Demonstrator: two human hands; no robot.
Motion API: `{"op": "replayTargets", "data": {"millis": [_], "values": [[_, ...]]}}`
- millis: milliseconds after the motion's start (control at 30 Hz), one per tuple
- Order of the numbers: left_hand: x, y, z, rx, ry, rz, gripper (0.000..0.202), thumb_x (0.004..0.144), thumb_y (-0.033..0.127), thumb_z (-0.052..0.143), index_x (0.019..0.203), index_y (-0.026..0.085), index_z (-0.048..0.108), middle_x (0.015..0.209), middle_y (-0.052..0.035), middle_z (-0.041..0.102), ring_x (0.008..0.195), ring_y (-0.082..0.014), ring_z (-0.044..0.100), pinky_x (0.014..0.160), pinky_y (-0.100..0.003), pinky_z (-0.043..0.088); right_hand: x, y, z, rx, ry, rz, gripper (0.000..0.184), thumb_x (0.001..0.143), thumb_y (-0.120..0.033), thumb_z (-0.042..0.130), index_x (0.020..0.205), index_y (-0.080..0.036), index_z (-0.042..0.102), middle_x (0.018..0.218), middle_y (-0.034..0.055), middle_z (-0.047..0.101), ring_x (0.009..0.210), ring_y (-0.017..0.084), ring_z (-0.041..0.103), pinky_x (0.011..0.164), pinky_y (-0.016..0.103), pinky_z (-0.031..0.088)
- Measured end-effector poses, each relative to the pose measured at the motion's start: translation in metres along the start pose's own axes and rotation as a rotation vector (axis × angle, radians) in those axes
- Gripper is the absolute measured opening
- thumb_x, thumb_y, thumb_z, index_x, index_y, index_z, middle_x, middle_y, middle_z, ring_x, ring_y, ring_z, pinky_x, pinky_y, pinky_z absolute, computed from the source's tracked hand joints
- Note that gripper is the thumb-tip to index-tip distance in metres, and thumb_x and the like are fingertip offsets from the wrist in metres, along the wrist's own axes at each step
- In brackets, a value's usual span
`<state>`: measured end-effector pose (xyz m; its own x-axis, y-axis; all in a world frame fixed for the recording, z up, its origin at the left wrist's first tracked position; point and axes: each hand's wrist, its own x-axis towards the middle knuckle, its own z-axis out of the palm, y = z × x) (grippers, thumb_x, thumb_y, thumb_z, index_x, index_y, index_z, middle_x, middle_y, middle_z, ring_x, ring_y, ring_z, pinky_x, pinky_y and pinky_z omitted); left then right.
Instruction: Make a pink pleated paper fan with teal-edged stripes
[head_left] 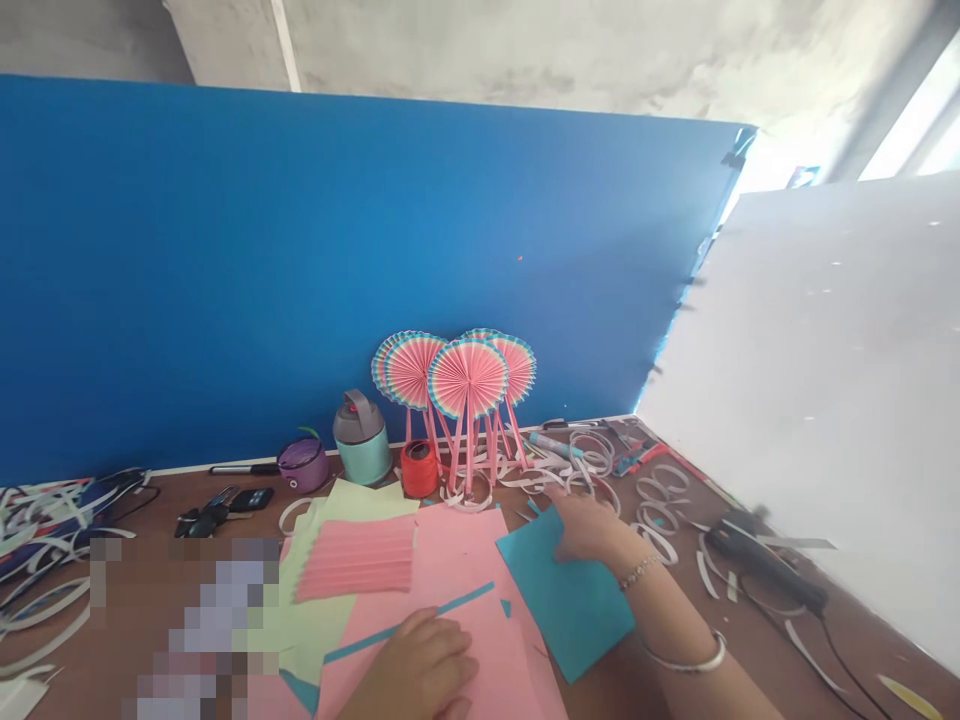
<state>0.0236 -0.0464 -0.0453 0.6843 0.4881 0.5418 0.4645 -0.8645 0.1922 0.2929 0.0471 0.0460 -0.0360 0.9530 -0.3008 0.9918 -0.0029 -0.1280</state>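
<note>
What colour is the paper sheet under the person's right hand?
Teal blue. The paper sheet beneath the right hand shows best in the head view.

The brown surface (750,650) carries overlapping pink sheets (465,560) and pale green sheets (360,500) at its middle, a pleated pink piece (356,562) on top of them and a teal sheet (570,600) at their right. Near the back stand a purple tub (302,464), a grey-and-mint jar (362,440) and a red spool (418,468). Curled white strips (652,495) and a black glue gun (765,565) lie to the right.
</note>
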Motion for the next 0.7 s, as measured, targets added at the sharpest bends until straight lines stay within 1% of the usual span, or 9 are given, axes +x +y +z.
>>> {"op": "replayTargets", "data": {"millis": [33,100,167,233,267,333,433,567,700], "values": [[-0.003,-0.002,0.004,-0.011,0.002,-0.016,0.015,0.081,0.026,0.051,0.092,0.022,0.061,0.089,-0.0038,0.071,0.085,-0.0172,0.064,0.088,-0.032,0.046,0.002,0.002,0.000,0.029,0.040,-0.020,0.077,0.059,-0.008,0.062,0.133,-0.014,0.040,0.112,0.0182,0.060,0.109,0.036,0.052,0.084,0.045,0.039],[-0.008,-0.005,0.006,-0.055,-0.091,-0.023,0.024,0.078,0.024,0.053,0.101,0.024,0.061,0.099,-0.0048,0.071,0.093,-0.0192,0.064,0.092,-0.034,0.045,0.004,0.008,-0.003,0.088,0.110,-0.055,0.065,0.065,-0.003,0.051,0.128,-0.013,0.046,0.106,0.0167,0.063,0.101,0.030,0.056,0.079,0.038,0.041],[-0.010,-0.005,0.001,-0.115,-0.143,-0.055,0.034,0.076,0.022,0.056,0.109,0.027,0.060,0.114,-0.0059,0.067,0.103,-0.0214,0.062,0.096,-0.035,0.044,0.005,0.013,-0.010,0.170,0.150,-0.098,0.048,0.068,-0.004,0.047,0.113,-0.013,0.058,0.093,0.0123,0.065,0.088,0.024,0.059,0.070,0.031,0.041],[-0.007,0.000,-0.009,-0.170,-0.091,-0.188,0.041,0.076,0.021,0.056,0.116,0.030,0.059,0.129,-0.0067,0.057,0.114,-0.0241,0.056,0.099,-0.037,0.042,0.003,0.016,-0.018,0.376,0.195,-0.177,0.029,0.072,-0.011,0.048,0.094,-0.015,0.066,0.078,0.0065,0.063,0.071,0.019,0.057,0.059,0.027,0.040],[-0.004,0.004,-0.015,-0.206,-0.045,-0.291,0.044,0.078,0.021,0.055,0.120,0.032,0.057,0.133,-0.0059,0.053,0.120,-0.0250,0.051,0.101,-0.039,0.040,0.001,0.015,-0.023,0.548,0.236,-0.228,0.023,0.075,-0.017,0.049,0.088,-0.015,0.068,0.071,0.0039,0.060,0.063,0.016,0.053,0.055,0.026,0.038],[0.002,0.011,-0.024,-0.312,0.050,-0.535,0.048,0.080,0.025,0.055,0.127,0.034,0.051,0.138,-0.0047,0.047,0.127,-0.0268,0.042,0.104,-0.043,0.036,-0.005,0.010,-0.030,0.913,0.333,-0.294,0.025,0.080,-0.030,0.051,0.092,-0.016,0.068,0.064,-0.0001,0.053,0.053,0.011,0.044,0.048,0.024,0.034],[0.013,0.016,-0.031,-0.548,0.295,-0.859,0.054,0.080,0.040,0.058,0.131,0.030,0.047,0.141,-0.0069,0.043,0.130,-0.0303,0.037,0.105,-0.047,0.033,-0.017,-0.010,-0.034,1.190,0.366,-0.390,0.029,0.079,-0.041,0.056,0.090,-0.016,0.068,0.062,-0.0006,0.051,0.053,0.010,0.042,0.048,0.023,0.035],[0.023,0.011,-0.032,-0.866,0.612,-0.925,0.085,0.070,0.062,0.061,0.139,0.022,0.034,0.137,-0.0158,0.046,0.125,-0.0340,0.042,0.101,-0.046,0.037,-0.034,-0.047,-0.026,1.148,0.244,-0.621,0.023,0.083,-0.033,0.055,0.095,-0.020,0.070,0.084,0.0037,0.062,0.068,0.012,0.052,0.056,0.023,0.043],[0.027,0.010,-0.039,-0.805,0.728,-1.111,0.084,0.064,0.053,0.071,0.136,0.028,0.036,0.137,-0.0097,0.046,0.129,-0.0311,0.037,0.096,-0.039,0.043,-0.047,-0.073,-0.013,1.041,0.144,-0.798,0.023,0.085,-0.024,0.052,0.096,-0.023,0.072,0.086,0.0034,0.066,0.075,0.013,0.057,0.063,0.023,0.046]]}}
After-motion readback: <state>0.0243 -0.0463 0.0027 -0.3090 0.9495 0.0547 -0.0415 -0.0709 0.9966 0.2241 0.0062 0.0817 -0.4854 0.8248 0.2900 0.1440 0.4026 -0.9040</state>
